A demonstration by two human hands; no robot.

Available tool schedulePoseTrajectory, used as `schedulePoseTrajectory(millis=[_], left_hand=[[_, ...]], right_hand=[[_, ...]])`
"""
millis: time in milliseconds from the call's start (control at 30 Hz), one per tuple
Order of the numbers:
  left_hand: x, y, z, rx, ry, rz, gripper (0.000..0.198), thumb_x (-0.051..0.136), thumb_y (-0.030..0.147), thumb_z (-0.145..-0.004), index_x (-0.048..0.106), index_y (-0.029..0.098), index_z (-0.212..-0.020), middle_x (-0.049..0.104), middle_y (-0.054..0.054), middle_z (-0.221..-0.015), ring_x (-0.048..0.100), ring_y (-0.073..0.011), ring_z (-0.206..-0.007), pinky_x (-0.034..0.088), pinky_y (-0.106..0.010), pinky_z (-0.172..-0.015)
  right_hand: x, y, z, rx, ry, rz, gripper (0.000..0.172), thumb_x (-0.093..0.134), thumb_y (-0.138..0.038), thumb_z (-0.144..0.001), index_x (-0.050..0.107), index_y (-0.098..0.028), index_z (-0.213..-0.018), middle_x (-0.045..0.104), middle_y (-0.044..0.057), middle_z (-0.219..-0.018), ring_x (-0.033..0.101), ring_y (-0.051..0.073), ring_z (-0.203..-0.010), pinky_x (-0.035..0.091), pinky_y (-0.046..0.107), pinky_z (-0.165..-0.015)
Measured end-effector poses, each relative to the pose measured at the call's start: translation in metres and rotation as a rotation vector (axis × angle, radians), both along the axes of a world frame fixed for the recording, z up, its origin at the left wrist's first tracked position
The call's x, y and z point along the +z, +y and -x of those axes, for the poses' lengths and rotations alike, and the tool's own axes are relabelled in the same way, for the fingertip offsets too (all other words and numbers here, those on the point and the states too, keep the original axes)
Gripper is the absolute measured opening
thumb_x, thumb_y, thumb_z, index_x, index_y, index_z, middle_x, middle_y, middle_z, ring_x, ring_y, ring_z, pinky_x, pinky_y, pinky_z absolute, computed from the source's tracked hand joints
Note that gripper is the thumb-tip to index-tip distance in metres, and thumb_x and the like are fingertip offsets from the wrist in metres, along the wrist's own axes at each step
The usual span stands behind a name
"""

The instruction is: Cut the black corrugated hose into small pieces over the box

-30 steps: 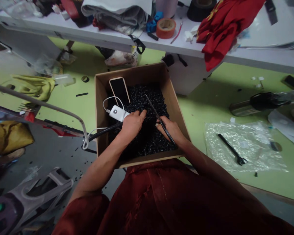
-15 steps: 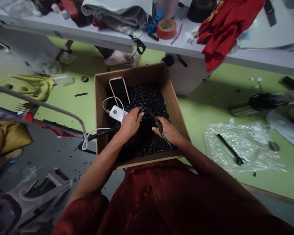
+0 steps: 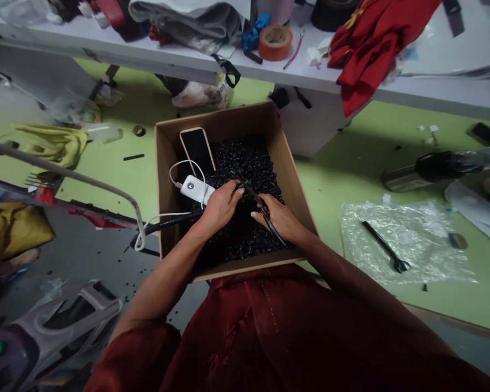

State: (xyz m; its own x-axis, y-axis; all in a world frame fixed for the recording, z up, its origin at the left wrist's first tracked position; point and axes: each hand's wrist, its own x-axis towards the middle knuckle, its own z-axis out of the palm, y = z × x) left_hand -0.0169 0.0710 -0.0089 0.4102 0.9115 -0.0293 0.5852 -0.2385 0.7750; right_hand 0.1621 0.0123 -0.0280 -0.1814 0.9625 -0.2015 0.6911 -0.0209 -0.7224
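My left hand (image 3: pixel 222 204) is closed around a ribbed black tube (image 3: pixel 175 221), which enters over the left wall of a cardboard box (image 3: pixel 296 190). My right hand (image 3: pixel 278 218) grips a dark scissors-like cutter (image 3: pixel 265 209); its far end meets the tube's end near my left fingertips. Shadow hides whether its blades are closed. Beneath both hands, short black pieces (image 3: pixel 245 158) fill the box. A phone (image 3: pixel 198 149) leans in the box's back left corner. Beside my left hand lies a white power bank (image 3: pixel 195 188) with a white cable.
Behind the box runs a white shelf (image 3: pixel 302 71) with orange tape (image 3: pixel 275 42) and red cloth (image 3: pixel 363 54). On the green table at right are a dark bottle (image 3: pixel 416 171) and a plastic bag (image 3: pixel 428 245) under a black strip (image 3: pixel 384 245). A grey bent rod (image 3: pixel 85 179) reaches in from the left.
The view has shifted slightly. Both hands keep nearly the same place and grip, with the tube and the cutter still at the middle of the box.
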Motion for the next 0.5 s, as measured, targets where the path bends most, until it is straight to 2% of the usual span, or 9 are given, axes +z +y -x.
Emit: schedulePoseTrajectory(millis=[167, 267, 500], left_hand=[[-0.003, -0.0001, -0.0012, -0.013, -0.014, 0.007, 0.023, 0.041, 0.029, -0.093, 0.059, 0.015, -0.097, 0.065, -0.005, -0.084, 0.06, -0.0175, -0.082, 0.045, -0.029, -0.077], [-0.0041, -0.0007, -0.002, -0.017, -0.028, 0.026, 0.024, 0.04, 0.03, -0.093, 0.06, 0.016, -0.095, 0.064, -0.004, -0.082, 0.06, -0.0165, -0.08, 0.045, -0.027, -0.075], [-0.01, 0.001, -0.0022, -0.022, -0.022, 0.04, 0.025, 0.04, 0.03, -0.093, 0.06, 0.016, -0.092, 0.062, -0.003, -0.077, 0.059, -0.0161, -0.077, 0.044, -0.025, -0.069]], right_hand=[[0.0014, 0.0, -0.0016, 0.017, -0.053, -0.002, 0.027, 0.05, -0.034, -0.086, 0.05, -0.02, -0.108, 0.061, 0.007, -0.095, 0.056, 0.021, -0.089, 0.043, 0.035, -0.08], [0.0015, -0.0001, -0.0028, 0.02, -0.088, -0.001, 0.018, 0.047, -0.028, -0.084, 0.051, -0.021, -0.099, 0.06, 0.005, -0.088, 0.056, 0.02, -0.08, 0.042, 0.031, -0.074], [-0.0015, -0.0001, -0.0042, 0.005, -0.159, 0.018, 0.017, 0.046, -0.021, -0.079, 0.052, -0.023, -0.095, 0.063, 0.002, -0.078, 0.057, 0.018, -0.068, 0.037, 0.027, -0.062]])
